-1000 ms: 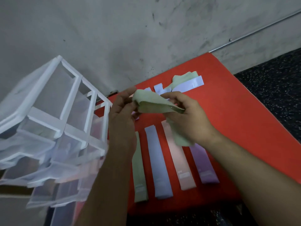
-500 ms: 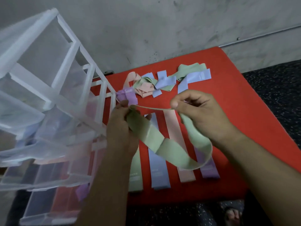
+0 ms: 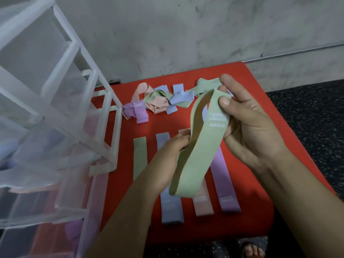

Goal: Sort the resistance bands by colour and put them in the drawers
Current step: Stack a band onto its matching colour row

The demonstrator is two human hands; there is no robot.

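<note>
A green resistance band [image 3: 198, 153] hangs as an open loop between my hands above the red table [image 3: 260, 101]. My right hand [image 3: 247, 125] pinches its upper end with thumb and fingers, and my left hand [image 3: 173, 151] grips its left side. Flat on the table below lie a green band [image 3: 140, 155], a blue band [image 3: 171, 209], a pink band [image 3: 202, 205] and a purple band [image 3: 224, 183], side by side. A tangled pile of bands [image 3: 160, 103] in pink, green, blue and purple lies at the far side.
A translucent plastic drawer unit [image 3: 52, 112] stands at the left on the table, with pink, blue and purple bands faintly visible inside its drawers. A grey wall is behind. Dark speckled floor [image 3: 307, 112] lies to the right, and a foot shows at the bottom edge.
The crumpled green band has been opened out into a loop. My right hand has risen with its upper end, and my left hand now holds it lower down.
</note>
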